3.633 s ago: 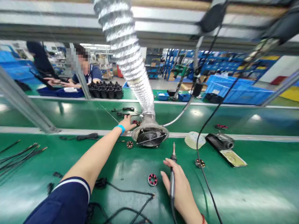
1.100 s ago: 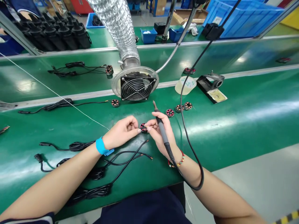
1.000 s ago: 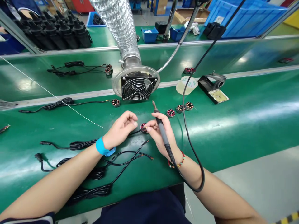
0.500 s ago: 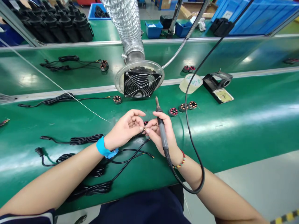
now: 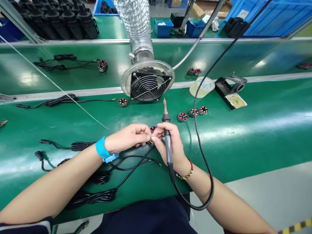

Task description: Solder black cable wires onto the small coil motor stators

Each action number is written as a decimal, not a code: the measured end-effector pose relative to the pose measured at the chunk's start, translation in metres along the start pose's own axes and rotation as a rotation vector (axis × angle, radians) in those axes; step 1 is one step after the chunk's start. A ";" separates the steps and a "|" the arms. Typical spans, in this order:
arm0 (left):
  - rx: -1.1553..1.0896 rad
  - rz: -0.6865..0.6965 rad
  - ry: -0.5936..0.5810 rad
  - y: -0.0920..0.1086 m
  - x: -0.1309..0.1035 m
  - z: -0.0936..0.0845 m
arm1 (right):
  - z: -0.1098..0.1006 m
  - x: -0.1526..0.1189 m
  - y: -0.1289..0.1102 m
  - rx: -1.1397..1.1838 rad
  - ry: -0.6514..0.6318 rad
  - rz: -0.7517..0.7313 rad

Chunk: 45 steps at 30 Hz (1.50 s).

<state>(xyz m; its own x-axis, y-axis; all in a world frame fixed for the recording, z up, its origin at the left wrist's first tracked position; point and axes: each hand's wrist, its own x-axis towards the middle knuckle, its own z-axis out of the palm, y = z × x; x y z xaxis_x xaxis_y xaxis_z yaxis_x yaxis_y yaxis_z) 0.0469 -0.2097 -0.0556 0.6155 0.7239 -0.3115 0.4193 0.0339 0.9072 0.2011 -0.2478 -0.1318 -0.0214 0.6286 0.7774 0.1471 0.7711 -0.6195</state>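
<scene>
My right hand (image 5: 176,148) is closed around a soldering iron (image 5: 168,146), its metal tip pointing up and away from me. The same hand's thumb and forefinger pinch together at a thin wire end. My left hand (image 5: 133,136) meets them there, its thumb and fingers pinched on the black cable's wire end (image 5: 151,142). Just behind the fingertips a small round motor stator (image 5: 153,129) with red windings is partly hidden. Below the hands lie black cables (image 5: 129,175) with bare copper ends. A strand of solder wire (image 5: 97,121) hangs in from the left, its end near my left wrist.
A fume extractor fan (image 5: 149,86) hangs ahead of my hands. Several stators (image 5: 182,117) lie to the right, near an iron stand (image 5: 235,92) with a sponge. Coiled cables (image 5: 83,146) lie left. The iron's cord (image 5: 198,130) loops past my right arm.
My left hand has turned, its fingers curling in closer to the right fingertips. The stator behind them shows more. The soldering iron stays in my right hand, and the view has shifted slightly.
</scene>
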 end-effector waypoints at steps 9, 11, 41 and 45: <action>0.159 -0.079 0.391 -0.011 0.016 -0.010 | -0.012 0.000 0.014 -0.645 -0.118 0.110; 0.142 -0.088 0.393 -0.009 0.015 -0.011 | -0.012 0.001 0.017 -0.627 -0.179 0.127; 0.263 -0.062 0.485 -0.012 0.018 -0.009 | -0.025 0.007 -0.007 -0.250 0.083 -0.044; 0.273 -0.084 0.511 -0.010 0.018 -0.008 | -0.024 0.007 -0.007 -0.245 0.084 -0.052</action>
<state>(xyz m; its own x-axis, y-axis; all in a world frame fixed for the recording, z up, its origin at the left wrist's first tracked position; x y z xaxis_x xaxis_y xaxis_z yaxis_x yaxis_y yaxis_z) 0.0488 -0.1918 -0.0681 0.2016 0.9692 -0.1416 0.6509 -0.0245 0.7587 0.2242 -0.2508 -0.1196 0.0457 0.5705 0.8200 0.3831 0.7481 -0.5419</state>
